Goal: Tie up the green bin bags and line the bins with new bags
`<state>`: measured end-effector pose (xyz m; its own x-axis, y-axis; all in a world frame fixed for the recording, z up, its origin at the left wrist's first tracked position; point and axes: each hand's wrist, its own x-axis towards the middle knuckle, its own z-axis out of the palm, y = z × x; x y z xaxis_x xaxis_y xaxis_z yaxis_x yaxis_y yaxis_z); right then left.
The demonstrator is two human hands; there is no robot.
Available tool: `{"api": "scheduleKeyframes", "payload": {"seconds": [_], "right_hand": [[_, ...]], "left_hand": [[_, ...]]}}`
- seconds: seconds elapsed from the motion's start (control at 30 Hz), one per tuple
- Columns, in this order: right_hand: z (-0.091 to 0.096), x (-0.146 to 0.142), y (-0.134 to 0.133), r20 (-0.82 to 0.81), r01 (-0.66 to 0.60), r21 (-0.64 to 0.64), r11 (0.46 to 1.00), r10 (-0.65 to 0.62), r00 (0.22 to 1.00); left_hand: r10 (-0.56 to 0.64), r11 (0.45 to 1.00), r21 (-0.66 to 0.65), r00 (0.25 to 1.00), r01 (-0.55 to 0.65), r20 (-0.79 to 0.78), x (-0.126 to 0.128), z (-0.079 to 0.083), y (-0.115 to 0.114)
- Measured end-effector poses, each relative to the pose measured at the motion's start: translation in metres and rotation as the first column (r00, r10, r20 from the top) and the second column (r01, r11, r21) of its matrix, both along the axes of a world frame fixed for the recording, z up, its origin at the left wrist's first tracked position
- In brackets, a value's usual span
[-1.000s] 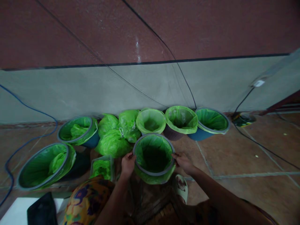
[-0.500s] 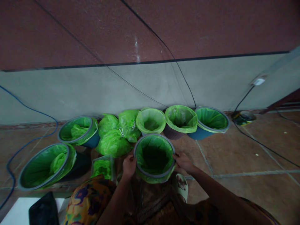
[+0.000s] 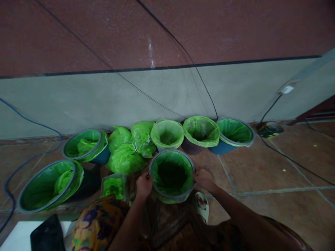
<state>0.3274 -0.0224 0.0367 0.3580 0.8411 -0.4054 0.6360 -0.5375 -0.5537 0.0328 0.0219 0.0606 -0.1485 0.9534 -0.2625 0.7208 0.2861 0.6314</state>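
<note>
A round bin [image 3: 172, 201] with a grey rim and a green plastic liner stands upright in front of me, its inside dark. My left hand [image 3: 143, 184] is closed on the left side of its rim. On the opposite side, my right hand [image 3: 204, 179] grips the rim with bent fingers. Just behind it are two bins with liners folded over their edges, a pale one [image 3: 167, 143] and a dark one [image 3: 193, 148]. Tied green bags [image 3: 125, 158] lie to the left of them, and a small clear tub [image 3: 125, 186] with green plastic sits near my left hand.
Two more lined bins [image 3: 49, 205] [image 3: 101, 157] are at the left, the nearer one tilted. A blue bin [image 3: 222, 149] and a tin can [image 3: 270, 130] stand right along the wall. A blue cable [image 3: 13, 167] and a black cable [image 3: 295, 163] cross the tiled floor.
Both hands stay on the bin's rim in nearly the same place. The whole view has shifted very slightly, with no other visible movement.
</note>
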Motion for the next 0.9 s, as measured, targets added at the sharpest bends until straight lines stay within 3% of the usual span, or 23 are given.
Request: {"api": "scheduleKeyframes", "payload": {"seconds": [0.1,0.27,0.53,0.77,0.9], "right_hand": [[-0.008,0.0,0.001,0.074,-0.016,0.027,0.999,0.014,0.997],[-0.006,-0.004,0.004,0.196,-0.081,-0.066,0.994,0.093,0.976],[0.001,-0.007,0.005,0.202,-0.099,-0.087,0.991,0.115,0.973],[0.007,-0.007,0.009,0.265,-0.207,-0.272,0.94,0.28,0.923],[0.009,-0.007,0.011,0.266,-0.23,-0.293,0.928,0.31,0.913]], "left_hand": [[-0.033,0.999,0.02,0.998,0.035,-0.058,0.001,0.0,-0.001],[-0.081,0.996,0.01,0.989,0.083,-0.125,0.003,0.0,-0.001],[-0.111,0.993,-0.059,0.968,0.1,-0.226,0.007,0.006,-0.001],[-0.237,0.965,-0.192,0.906,0.178,-0.351,0.009,0.007,0.0],[-0.251,0.96,-0.214,0.896,0.182,-0.366,0.01,0.007,0.0]]}}
